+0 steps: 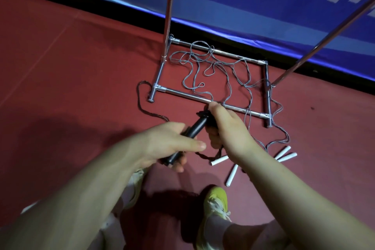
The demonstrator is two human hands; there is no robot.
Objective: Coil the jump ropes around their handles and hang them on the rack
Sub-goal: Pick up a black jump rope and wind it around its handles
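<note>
In the head view, a black jump-rope handle (194,128) is held slantwise above the red floor (71,67), just in front of the lower bar of a chrome rack (203,98). The lower end of the handle is gripped by the left hand (172,144), whose fingers are curled under it while the thumb lies along the top. The upper end of the handle is met by the right hand (225,126), whose fingers are curled around something dark next to it; whether that is the second handle or gathered rope cannot be told. A dark braided rope (146,110) is seen trailing from the hands to the left, looping on the floor past the near-left foot of the rack, and a short stretch of it hangs below the right wrist.

A tangle of thin grey rope (205,71) is spread across the floor inside the rack's base frame and over its right side. 4 white handles (220,160) are laid on the floor to the right of the hands, near the right forearm. A blue banner (243,6) with white lettering is stretched behind the rack. 2 yellow-green shoes (215,205) are seen at the bottom.
</note>
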